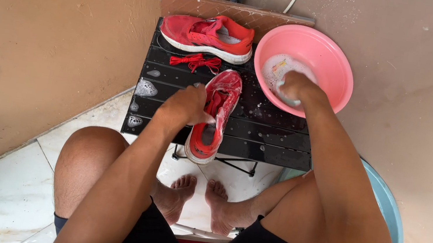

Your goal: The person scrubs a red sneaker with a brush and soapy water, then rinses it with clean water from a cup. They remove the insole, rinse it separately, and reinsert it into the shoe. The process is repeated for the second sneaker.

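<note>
Nearest the lens: two bare thighs in dark shorts, forearms extending forward above them, bare feet together on pale floor tiles below. Beyond the feet, a low black slatted table, wet and flecked with suds. Left hand closed around the side of a soapy red shoe, fingers wrapped at the collar; shoe lying lengthwise on the table, heel overhanging the near edge. Right hand lowered into a pink basin at the table's far right corner, fingers curled around a small pale object in foamy water; object's kind not discernible. Second red shoe with white sole set crosswise at the table's far edge, against a brown board. Loose red laces between the two shoes. Blue tub rim at right, beside the right arm.
</note>
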